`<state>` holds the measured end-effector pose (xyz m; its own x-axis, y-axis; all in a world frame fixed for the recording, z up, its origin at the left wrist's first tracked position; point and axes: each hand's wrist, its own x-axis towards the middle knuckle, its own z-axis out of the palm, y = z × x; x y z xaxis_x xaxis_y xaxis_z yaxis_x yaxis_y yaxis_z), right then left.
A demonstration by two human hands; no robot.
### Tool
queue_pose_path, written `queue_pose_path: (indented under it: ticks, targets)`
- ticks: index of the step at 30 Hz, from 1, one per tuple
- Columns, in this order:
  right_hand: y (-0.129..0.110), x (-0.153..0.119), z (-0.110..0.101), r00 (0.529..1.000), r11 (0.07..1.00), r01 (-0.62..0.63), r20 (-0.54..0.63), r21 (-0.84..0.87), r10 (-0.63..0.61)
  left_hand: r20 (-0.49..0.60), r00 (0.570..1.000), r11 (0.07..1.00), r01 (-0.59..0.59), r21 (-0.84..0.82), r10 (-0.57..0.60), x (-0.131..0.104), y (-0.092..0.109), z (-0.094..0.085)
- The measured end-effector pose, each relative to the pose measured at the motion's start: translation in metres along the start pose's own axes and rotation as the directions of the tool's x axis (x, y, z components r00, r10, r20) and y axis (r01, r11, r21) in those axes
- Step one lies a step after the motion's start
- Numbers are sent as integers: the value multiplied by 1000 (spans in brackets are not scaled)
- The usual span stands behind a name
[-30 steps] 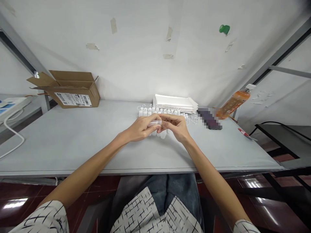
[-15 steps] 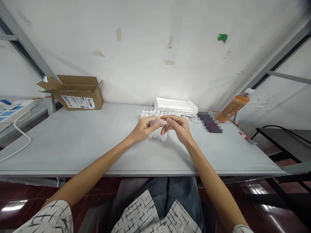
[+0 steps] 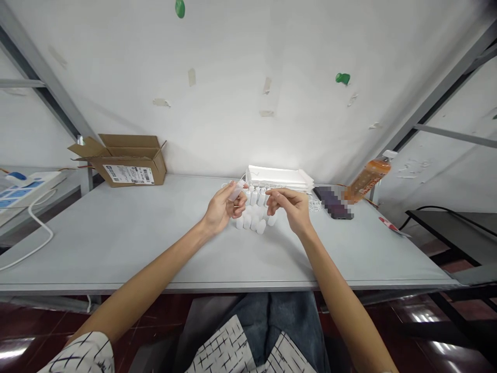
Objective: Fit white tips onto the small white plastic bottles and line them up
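My left hand (image 3: 219,211) is curled closed, thumb and fingers pinching a small whitish bottle (image 3: 235,192), tilted, above the counter (image 3: 135,238). My right hand (image 3: 293,209) sits just apart from it, thumb and forefinger nearly together, other fingers bent; can't tell if anything tiny is between the tips.

To do this well, I'd say: light but firm pinch on the bottle, since the plastic looks easy to squeeze and slick; steady left, let the right do the fine work; keep knuckles off the white bottles (image 3: 254,224) grouped between and below my hands, as they look quick to topple.

Beyond them on the grey counter: a white stack (image 3: 277,176) near the wall, white stringy bits (image 3: 316,205), a dark phone-like slab (image 3: 332,203) partly pixelated, a tilted orange drink bottle (image 3: 368,178), a red-and-white packet (image 3: 389,225). Far left, an open cardboard box (image 3: 130,163), label facing me. White wall (image 3: 217,129) with tape scraps and green blobs; dark red floor below.
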<state>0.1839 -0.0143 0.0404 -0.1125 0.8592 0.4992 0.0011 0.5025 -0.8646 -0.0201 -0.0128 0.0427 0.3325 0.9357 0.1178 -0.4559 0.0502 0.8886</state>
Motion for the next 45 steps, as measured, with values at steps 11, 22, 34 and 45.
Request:
queue_pose_path:
  ticks: [11,22,34,45]
  targets:
    - [65,37,-128,935,667,-252,-354,-701,-19,-59,979,978,-187,98,193,6,6,-8]
    - [73,30,-104,986,335,-82,-26,-939,167,-80,995,998,-59,-34,56,9,11,-16]
    - [62,24,-93,991,373,-65,-17,-926,131,-94,993,993,-66,96,75,9,12,-20]
    - [31,26,-54,975,945,-83,-223,-315,11,89,996,941,-43,337,14,7,7,-15]
